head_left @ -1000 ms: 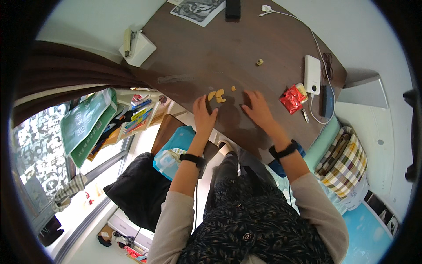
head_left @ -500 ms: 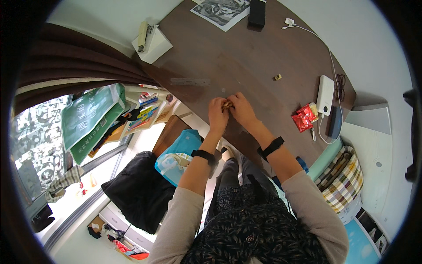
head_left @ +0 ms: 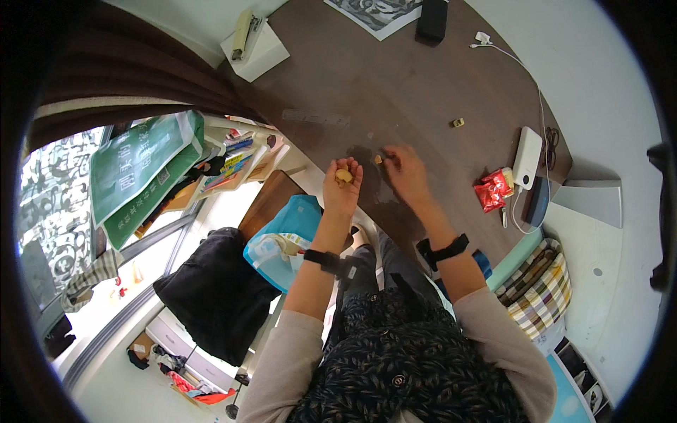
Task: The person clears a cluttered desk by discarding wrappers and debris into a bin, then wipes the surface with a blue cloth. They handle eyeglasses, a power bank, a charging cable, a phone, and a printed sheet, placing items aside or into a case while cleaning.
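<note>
My left hand [head_left: 343, 189] is turned palm up over the near edge of the brown table [head_left: 395, 92]. Its fingers curl round a rounded, lumpy, tan nut-like thing [head_left: 343, 177] lying in the palm. Close by on the right, my right hand [head_left: 407, 171] pinches a small tan-brown fragment [head_left: 378, 159] at its fingertips. The two hands are apart. Whether the fragment came off the lumpy thing cannot be told, and small crumbs in the palm are too fine to make out.
A red packet [head_left: 489, 194], white power bank [head_left: 527, 158] with a cable, and small gold-coloured piece [head_left: 458, 123] lie to the right. A clear ruler [head_left: 316, 118], white box [head_left: 259, 56] and black case [head_left: 431, 22] lie farther off. A blue bag [head_left: 295, 211] stands left, below the table.
My hands were together at the tan thing; now they have parted. The left has turned palm up with it, and the right has moved rightward with a small fragment.
</note>
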A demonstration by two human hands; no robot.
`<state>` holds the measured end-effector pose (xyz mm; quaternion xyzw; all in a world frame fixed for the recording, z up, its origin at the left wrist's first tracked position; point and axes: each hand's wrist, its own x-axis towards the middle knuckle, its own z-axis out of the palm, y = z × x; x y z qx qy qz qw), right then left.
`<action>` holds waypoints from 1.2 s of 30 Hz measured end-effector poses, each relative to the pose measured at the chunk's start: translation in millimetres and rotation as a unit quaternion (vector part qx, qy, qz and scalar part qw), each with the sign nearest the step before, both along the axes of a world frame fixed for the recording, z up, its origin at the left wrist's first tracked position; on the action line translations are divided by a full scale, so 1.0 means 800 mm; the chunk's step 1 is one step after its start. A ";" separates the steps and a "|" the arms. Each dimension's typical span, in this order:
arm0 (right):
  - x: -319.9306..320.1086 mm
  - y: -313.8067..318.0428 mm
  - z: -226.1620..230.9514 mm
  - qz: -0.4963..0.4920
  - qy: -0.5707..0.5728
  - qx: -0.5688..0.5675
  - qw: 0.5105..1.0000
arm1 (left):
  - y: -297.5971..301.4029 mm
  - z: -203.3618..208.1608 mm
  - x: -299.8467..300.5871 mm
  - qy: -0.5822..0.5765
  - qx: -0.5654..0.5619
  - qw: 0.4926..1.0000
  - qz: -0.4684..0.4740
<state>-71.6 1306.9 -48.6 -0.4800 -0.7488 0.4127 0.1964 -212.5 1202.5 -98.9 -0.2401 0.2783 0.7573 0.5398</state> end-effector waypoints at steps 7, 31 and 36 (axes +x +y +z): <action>-0.014 0.008 -0.044 0.135 -0.071 0.152 0.976 | -0.074 -0.015 -0.015 -0.015 -0.068 0.996 0.053; -0.075 0.050 -0.073 0.168 -0.113 0.158 0.967 | -0.171 -0.028 -0.011 -0.067 -0.003 0.993 0.095; -0.086 0.014 -0.048 0.159 -0.049 0.139 0.976 | -0.205 -0.036 -0.012 -0.087 -0.007 0.990 0.107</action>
